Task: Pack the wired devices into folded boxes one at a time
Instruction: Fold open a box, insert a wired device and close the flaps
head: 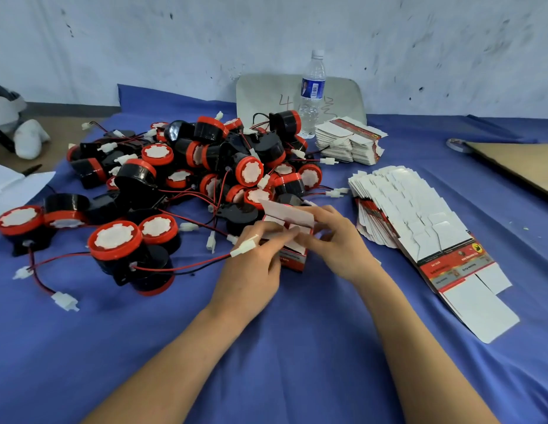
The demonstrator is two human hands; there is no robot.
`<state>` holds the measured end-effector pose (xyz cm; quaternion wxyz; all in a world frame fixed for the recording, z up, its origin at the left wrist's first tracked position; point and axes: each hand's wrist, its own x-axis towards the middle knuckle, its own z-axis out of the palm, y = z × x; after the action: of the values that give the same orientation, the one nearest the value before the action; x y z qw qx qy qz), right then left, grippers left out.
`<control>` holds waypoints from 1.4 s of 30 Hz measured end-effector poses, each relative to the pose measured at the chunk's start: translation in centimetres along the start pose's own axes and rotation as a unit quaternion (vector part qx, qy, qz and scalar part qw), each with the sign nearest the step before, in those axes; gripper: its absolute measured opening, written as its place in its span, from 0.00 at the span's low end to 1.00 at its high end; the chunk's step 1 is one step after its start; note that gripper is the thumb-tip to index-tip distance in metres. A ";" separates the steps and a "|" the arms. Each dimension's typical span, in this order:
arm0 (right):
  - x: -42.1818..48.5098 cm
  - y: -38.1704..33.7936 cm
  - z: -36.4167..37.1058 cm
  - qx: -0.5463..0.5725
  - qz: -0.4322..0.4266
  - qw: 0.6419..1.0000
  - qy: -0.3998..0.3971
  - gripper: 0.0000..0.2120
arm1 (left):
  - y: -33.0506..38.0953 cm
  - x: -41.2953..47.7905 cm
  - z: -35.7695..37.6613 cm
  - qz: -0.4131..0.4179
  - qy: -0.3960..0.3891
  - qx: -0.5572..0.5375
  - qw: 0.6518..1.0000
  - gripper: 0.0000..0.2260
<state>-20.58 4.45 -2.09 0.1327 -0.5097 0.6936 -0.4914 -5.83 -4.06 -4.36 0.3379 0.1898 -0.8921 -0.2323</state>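
**Q:** Where was the box?

**A:** Nearest the camera, at the blue-covered bench (297,347), a small red-and-white box (294,262) sat between both hands. The left hand (251,270) had its fingers (274,241) curled round it. The right hand (337,243) pinched its open white flap.

**Q:** And beyond?

**A:** Flat box blanks (419,228) lay fanned to the right. The wired devices (205,166) were heaped behind, with a water bottle (312,93) farthest back.

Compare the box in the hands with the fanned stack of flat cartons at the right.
The red-and-white cardboard box is folded into shape; the fanned stack of flat cartons is not. The box stands upright, held by the left hand and right hand; the stack lies untouched on the blue cloth. Both show red-and-white print.
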 end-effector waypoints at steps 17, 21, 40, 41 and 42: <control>-0.6 -1.8 0.0 0.085 0.015 0.995 0.045 0.13 | -0.3 0.3 0.4 0.024 -0.068 -0.133 0.989 0.10; -1.6 -1.4 0.3 0.064 0.006 0.998 0.000 0.14 | 0.0 0.4 0.4 0.004 0.000 -0.148 0.989 0.03; -2.9 -0.7 1.9 -0.193 -0.099 0.976 0.015 0.14 | -1.3 0.9 -0.2 -0.166 0.019 -0.262 0.951 0.09; -2.9 -0.7 1.8 -0.205 -0.091 0.974 0.008 0.15 | -1.2 0.9 -0.2 -0.163 0.022 -0.257 0.952 0.10; -3.0 -0.7 1.8 -0.222 -0.087 0.971 0.006 0.15 | -1.2 0.9 -0.2 -0.159 0.022 -0.253 0.954 0.10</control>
<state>-17.64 5.95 -3.31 -0.0309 -0.5819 0.7392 -0.3377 -6.11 -5.58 -4.41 0.3529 0.2424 -0.7547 -0.4972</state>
